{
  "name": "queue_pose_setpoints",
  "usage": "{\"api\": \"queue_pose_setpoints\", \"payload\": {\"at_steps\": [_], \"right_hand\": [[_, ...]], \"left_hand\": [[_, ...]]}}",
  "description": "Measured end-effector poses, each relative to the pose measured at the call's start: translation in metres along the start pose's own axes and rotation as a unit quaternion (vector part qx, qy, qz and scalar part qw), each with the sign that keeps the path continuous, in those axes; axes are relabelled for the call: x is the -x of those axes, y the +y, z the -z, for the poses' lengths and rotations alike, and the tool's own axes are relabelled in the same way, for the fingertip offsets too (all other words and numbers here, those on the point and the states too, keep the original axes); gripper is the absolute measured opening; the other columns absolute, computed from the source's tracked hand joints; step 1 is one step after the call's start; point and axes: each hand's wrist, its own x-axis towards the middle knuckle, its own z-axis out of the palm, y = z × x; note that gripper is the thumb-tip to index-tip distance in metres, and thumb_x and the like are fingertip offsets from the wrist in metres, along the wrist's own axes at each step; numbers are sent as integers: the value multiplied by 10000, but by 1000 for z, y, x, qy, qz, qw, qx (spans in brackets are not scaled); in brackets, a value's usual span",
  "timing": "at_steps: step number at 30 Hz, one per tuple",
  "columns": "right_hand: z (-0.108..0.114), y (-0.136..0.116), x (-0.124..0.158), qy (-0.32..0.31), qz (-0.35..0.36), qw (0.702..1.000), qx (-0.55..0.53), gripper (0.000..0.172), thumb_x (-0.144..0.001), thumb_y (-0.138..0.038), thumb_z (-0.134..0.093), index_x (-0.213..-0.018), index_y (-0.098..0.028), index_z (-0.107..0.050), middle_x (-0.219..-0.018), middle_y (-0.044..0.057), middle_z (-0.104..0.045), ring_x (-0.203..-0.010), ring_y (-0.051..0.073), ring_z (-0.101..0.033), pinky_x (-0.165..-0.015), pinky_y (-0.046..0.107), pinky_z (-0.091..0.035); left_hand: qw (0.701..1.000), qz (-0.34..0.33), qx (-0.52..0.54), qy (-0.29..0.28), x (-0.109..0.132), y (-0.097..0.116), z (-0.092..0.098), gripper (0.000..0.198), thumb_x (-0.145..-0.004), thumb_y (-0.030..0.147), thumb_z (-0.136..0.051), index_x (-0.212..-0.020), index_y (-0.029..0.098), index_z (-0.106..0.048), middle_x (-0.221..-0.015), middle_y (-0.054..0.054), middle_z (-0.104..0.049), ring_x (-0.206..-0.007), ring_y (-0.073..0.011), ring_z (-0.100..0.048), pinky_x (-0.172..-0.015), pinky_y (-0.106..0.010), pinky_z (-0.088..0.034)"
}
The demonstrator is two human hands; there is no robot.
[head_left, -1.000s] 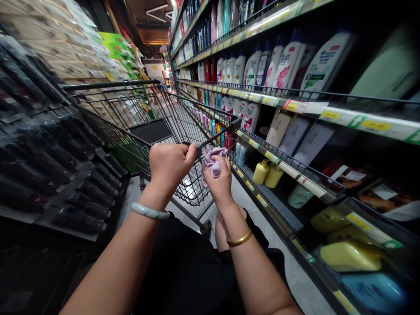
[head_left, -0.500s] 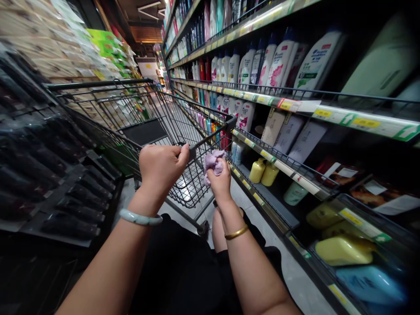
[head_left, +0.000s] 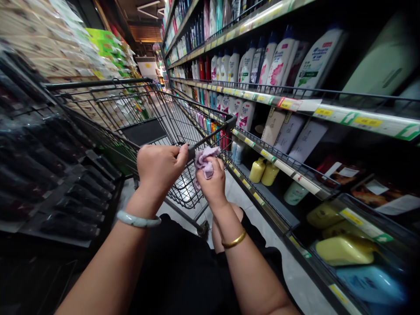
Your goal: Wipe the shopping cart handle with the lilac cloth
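My left hand, with a pale bangle at its wrist, is closed around the near rail of a black wire shopping cart. In my right hand is a crumpled lilac cloth, bunched between thumb and fingers. The cloth lies against or just before the cart's near side, right of my left hand; whether it touches the rail I cannot tell. A gold bangle sits on my right wrist.
Shelves of shampoo bottles line the right side, with yellow bottles lower down. Hanging dark packages and stacked packs border the left. A cart wheel rests on the tiled floor near my knee.
My right hand has moved a little to the left with the cloth, closer to my left hand. My left hand keeps its hold on the cart, almost unmoved.
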Motion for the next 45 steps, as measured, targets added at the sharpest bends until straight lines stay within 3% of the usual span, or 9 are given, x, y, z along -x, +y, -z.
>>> {"api": "queue_pose_setpoints", "payload": {"at_steps": [5, 12, 20, 32, 36, 38, 42, 45], "right_hand": [[3, 31, -4, 43, -113, 991, 50, 345, -740, -170, -665, -1082, -213, -669, -1048, 48, -643, -954, 200, -620, -911, 345, -535], [1, -7, -1, 25, 12, 1000, -7, 323, -793, -138, -630, -1099, -233, -670, -1100, 64, -640, -1008, 200, -648, -952, 350, -546], [2, 19, -5, 44, -56, 997, 27, 342, -741, -141, -662, -1077, -207, -667, -1059, 61, -650, -965, 206, -630, -916, 363, -544], [12, -34, -4, 19, 35, 998, -51, 302, -808, -127, -621, -1088, -239, -645, -1065, 42, -640, -1010, 188, -655, -953, 349, -562], [12, -40, -3, -8, 73, 995, -73, 300, -804, -148, -648, -1085, -252, -642, -1066, 37, -617, -974, 185, -650, -912, 342, -574], [6, -30, -1, -6, 60, 996, -62, 306, -783, -153, -665, -1075, -243, -647, -1074, 46, -613, -962, 194, -643, -895, 354, -573], [-3, -8, 0, 30, -33, 999, -27, 344, -731, -152, -693, -1063, -224, -639, -1056, 52, -622, -960, 215, -641, -898, 389, -569], [0, -20, 0, 28, -37, 998, -49, 354, -751, -139, -687, -1088, -237, -644, -1064, 44, -633, -981, 203, -652, -918, 369, -567]], "left_hand": [[1000, -8, -6, 2, 0, 0, 0, 655, -1015, 566, -340, -650, 211, -752, -571, -64, -638, -571, -199, -523, -638, -354, -211], [1000, -14, -10, 12, 1, -1, -1, 656, -1015, 558, -350, -616, 203, -731, -556, -68, -633, -559, -196, -514, -630, -355, -202], [1000, -21, -9, 17, 1, -2, -2, 643, -1018, 552, -360, -621, 208, -730, -550, -57, -625, -549, -191, -511, -626, -351, -202], [999, -24, -7, 20, 1, -2, -1, 637, -1016, 542, -380, -580, 211, -706, -541, -63, -623, -548, -191, -517, -625, -355, -198], [1000, -23, 0, 21, 2, -2, -1, 629, -1014, 549, -381, -622, 216, -744, -546, -61, -624, -555, -200, -528, -626, -357, -209], [1000, -22, -2, 18, 2, -2, 0, 636, -1016, 552, -374, -622, 217, -744, -545, -62, -617, -558, -203, -527, -626, -357, -213], [1000, -23, -6, 14, 3, -4, 1, 645, -1022, 560, -359, -612, 217, -721, -537, -59, -588, -553, -199, -502, -617, -351, -206], [1000, -22, -11, 19, 5, -6, 2, 648, -1023, 567, -356, -583, 217, -681, -520, -54, -546, -549, -194, -472, -612, -345, -192]]}}
